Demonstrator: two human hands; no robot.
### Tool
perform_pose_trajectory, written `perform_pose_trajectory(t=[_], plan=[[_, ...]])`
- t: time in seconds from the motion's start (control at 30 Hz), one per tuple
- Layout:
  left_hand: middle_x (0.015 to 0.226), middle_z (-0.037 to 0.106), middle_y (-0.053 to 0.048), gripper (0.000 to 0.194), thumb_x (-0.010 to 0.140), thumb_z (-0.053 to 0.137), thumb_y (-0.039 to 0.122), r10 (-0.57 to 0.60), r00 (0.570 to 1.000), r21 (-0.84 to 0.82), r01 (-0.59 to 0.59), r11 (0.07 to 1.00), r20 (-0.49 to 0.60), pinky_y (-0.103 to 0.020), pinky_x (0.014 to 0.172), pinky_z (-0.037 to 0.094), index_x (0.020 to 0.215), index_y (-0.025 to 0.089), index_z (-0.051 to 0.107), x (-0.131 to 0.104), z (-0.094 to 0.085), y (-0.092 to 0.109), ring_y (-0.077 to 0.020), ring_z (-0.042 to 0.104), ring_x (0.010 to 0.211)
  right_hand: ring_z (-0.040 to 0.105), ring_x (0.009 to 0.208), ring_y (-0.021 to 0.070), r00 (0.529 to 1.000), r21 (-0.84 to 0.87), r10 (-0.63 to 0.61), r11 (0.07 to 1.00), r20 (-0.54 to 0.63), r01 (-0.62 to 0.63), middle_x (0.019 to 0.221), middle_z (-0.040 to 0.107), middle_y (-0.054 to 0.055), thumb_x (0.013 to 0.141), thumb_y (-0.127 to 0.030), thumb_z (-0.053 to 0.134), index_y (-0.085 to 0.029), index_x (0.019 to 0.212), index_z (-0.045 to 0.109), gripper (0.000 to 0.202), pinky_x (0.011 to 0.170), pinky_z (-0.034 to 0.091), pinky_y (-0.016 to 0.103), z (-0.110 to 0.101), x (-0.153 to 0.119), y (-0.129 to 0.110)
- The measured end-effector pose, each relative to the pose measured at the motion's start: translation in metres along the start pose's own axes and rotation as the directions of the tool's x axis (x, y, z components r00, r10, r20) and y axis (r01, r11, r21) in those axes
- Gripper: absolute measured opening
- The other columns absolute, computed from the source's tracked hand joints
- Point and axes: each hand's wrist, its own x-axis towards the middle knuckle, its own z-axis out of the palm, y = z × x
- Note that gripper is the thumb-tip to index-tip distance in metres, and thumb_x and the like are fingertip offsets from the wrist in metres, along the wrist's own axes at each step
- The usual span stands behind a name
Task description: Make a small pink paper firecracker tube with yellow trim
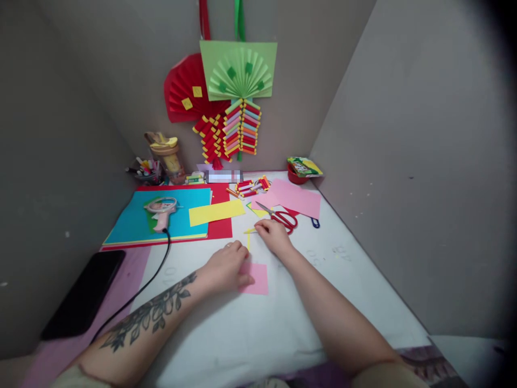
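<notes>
My left hand (230, 267) rests over a small pink paper square (258, 280) on the white table, thumb on the square and bent fingers apart from it. From beneath its fingertips a narrow yellow strip (249, 243) runs away from me. My right hand (274, 236) is closed in a pinch on a thin yellow paper strip (250, 231), whose tip points left. Just beyond the right hand lie scissors with red handles (287, 220), blades toward the left. A longer yellow paper piece (217, 212) lies farther off to the left.
Blue sheets (129, 215) at the left carry a pink hand-held device (162, 215) with a black cord. A black phone-like slab (86, 293) lies nearer. Small paper rolls (254, 186), pink paper (297, 196) and a red bowl (298, 173) stand back right. Paper fans (241, 73) hang behind.
</notes>
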Motion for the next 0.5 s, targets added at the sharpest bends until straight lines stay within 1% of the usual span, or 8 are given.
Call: perform_pose_trajectory(t=[0.07, 0.13, 0.23, 0.3, 0.33, 0.4, 0.43, 0.5], plan=[[0.101, 0.052, -0.009, 0.040, 0.065, 0.067, 0.040, -0.002, 1.000, 0.032, 0.001, 0.999, 0.028, -0.033, 0.079, 0.040, 0.096, 0.018, 0.055, -0.001, 0.002, 0.003, -0.0252, 0.050, 0.094, 0.059, 0.088, 0.0206, 0.997, -0.088, 0.025, 0.996, -0.073, -0.031, 0.095, 0.065, 0.009, 0.082, -0.021, 0.048, -0.017, 0.096, 0.064, 0.022, 0.079, 0.044, 0.032, 0.004, 0.005, -0.003], [0.097, 0.053, -0.009, 0.029, 0.067, 0.064, 0.033, 0.007, 0.999, 0.020, -0.008, 1.000, 0.052, -0.032, 0.077, 0.041, 0.089, 0.018, 0.055, -0.001, 0.003, 0.005, -0.0242, 0.050, 0.092, 0.055, 0.100, 0.0245, 0.987, -0.165, 0.010, 0.986, -0.159, -0.036, 0.108, 0.059, 0.014, 0.080, -0.016, 0.047, -0.014, 0.108, 0.060, 0.032, 0.086, 0.042, 0.037, 0.005, 0.005, -0.007], [0.092, 0.055, -0.008, 0.016, 0.068, 0.056, 0.021, 0.035, 0.996, -0.032, -0.032, 0.999, 0.085, -0.031, 0.076, 0.042, 0.084, 0.019, 0.055, 0.000, 0.002, 0.007, -0.0223, 0.051, 0.087, 0.053, 0.104, 0.0250, 0.989, -0.124, -0.054, 0.992, -0.140, 0.037, 0.106, 0.059, 0.014, 0.076, -0.011, 0.045, -0.015, 0.101, 0.062, 0.030, 0.090, 0.041, 0.039, -0.002, -0.003, -0.013], [0.090, 0.056, -0.007, 0.020, 0.067, 0.051, 0.014, 0.043, 0.995, -0.074, -0.036, 0.997, 0.094, -0.031, 0.077, 0.041, 0.087, 0.019, 0.054, -0.001, 0.001, 0.008, -0.0215, 0.052, 0.086, 0.059, 0.087, 0.0205, 1.000, 0.058, -0.009, 0.998, 0.029, 0.007, 0.088, 0.063, 0.008, 0.076, -0.011, 0.043, -0.017, 0.087, 0.062, 0.023, 0.080, 0.046, 0.035, -0.007, -0.014, -0.015], [0.091, 0.057, -0.007, 0.024, 0.067, 0.050, 0.013, 0.046, 0.994, -0.099, -0.037, 0.994, 0.096, -0.031, 0.077, 0.041, 0.089, 0.019, 0.054, -0.001, 0.001, 0.009, -0.0215, 0.053, 0.087, 0.061, 0.076, 0.0178, 0.987, 0.176, 0.033, 0.983, 0.157, -0.061, 0.080, 0.064, 0.005, 0.076, -0.012, 0.042, -0.018, 0.084, 0.060, 0.021, 0.071, 0.048, 0.032, -0.008, -0.019, -0.016], [0.095, 0.059, -0.007, 0.031, 0.064, 0.050, 0.012, 0.050, 0.994, -0.157, -0.035, 0.987, 0.094, -0.030, 0.077, 0.041, 0.094, 0.020, 0.053, -0.003, 0.002, 0.009, -0.0222, 0.054, 0.090, 0.059, 0.058, 0.0134, 0.912, 0.361, 0.087, 0.900, 0.400, -0.244, 0.067, 0.062, 0.000, 0.076, -0.014, 0.042, -0.018, 0.084, 0.057, 0.018, 0.057, 0.047, 0.027, -0.008, -0.027, -0.018], [0.097, 0.059, -0.006, 0.034, 0.063, 0.050, 0.013, 0.049, 0.995, -0.189, -0.031, 0.982, 0.092, -0.030, 0.076, 0.042, 0.096, 0.020, 0.053, -0.004, 0.002, 0.009, -0.0226, 0.054, 0.091, 0.057, 0.054, 0.0120, 0.874, 0.420, 0.088, 0.851, 0.478, -0.315, 0.065, 0.061, -0.001, 0.075, -0.015, 0.043, -0.018, 0.085, 0.056, 0.017, 0.053, 0.046, 0.024, -0.006, -0.030, -0.020], [0.097, 0.060, -0.005, 0.036, 0.062, 0.050, 0.013, 0.051, 0.994, -0.260, -0.025, 0.965, 0.094, -0.029, 0.073, 0.042, 0.096, 0.021, 0.053, -0.006, 0.002, 0.009, -0.0223, 0.056, 0.088, 0.058, 0.057, 0.0112, 0.836, 0.506, 0.059, 0.772, 0.545, -0.384, 0.070, 0.063, 0.000, 0.074, -0.015, 0.045, -0.018, 0.085, 0.055, 0.015, 0.054, 0.045, 0.023, 0.001, -0.030, -0.024]])
